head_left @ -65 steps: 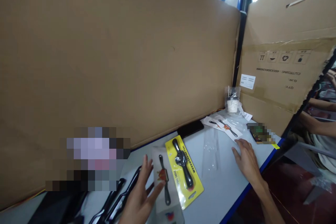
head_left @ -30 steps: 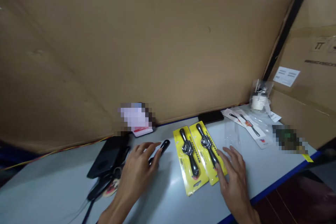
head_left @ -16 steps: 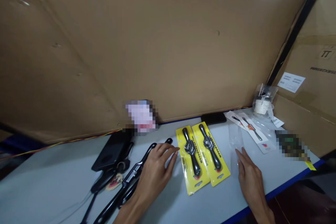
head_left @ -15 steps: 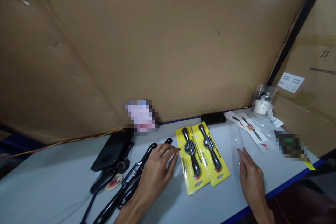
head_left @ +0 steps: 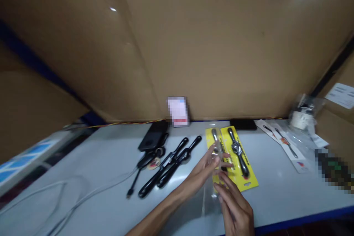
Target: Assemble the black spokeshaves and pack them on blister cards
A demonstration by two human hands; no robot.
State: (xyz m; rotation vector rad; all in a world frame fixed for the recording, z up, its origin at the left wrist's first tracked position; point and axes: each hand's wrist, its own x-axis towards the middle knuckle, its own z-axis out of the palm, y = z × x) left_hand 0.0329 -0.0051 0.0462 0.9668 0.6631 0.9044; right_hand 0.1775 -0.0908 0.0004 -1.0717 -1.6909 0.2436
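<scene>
A long clear plastic cover (head_left: 214, 193) stands between my two hands, above the left yellow card pack. My left hand (head_left: 208, 163) closes on its middle, thumb on the near side. Lower down, the fingers of my right hand (head_left: 235, 204) grip its edge. Behind them, the left yellow spokeshave pack (head_left: 209, 132) is partly covered by my hands and the plastic. The right yellow spokeshave pack (head_left: 250, 183) lies flat beside it, with a black spokeshave on its card. Left of my hands, two loose black spokeshaves (head_left: 163, 171) lie side by side on the table.
A black power bank (head_left: 153, 135), cables (head_left: 102, 190) and a round tag (head_left: 154, 163) are at left. A phone (head_left: 178, 111) leans on the cardboard wall; a black flat object (head_left: 243, 124) lies behind the packs. White cards (head_left: 287, 143) and a bagged white item (head_left: 301, 118) sit right.
My right hand has lifted the clear plastic from the table and brought it left. My left hand has moved right from the loose spokeshaves onto it. The camera has turned left.
</scene>
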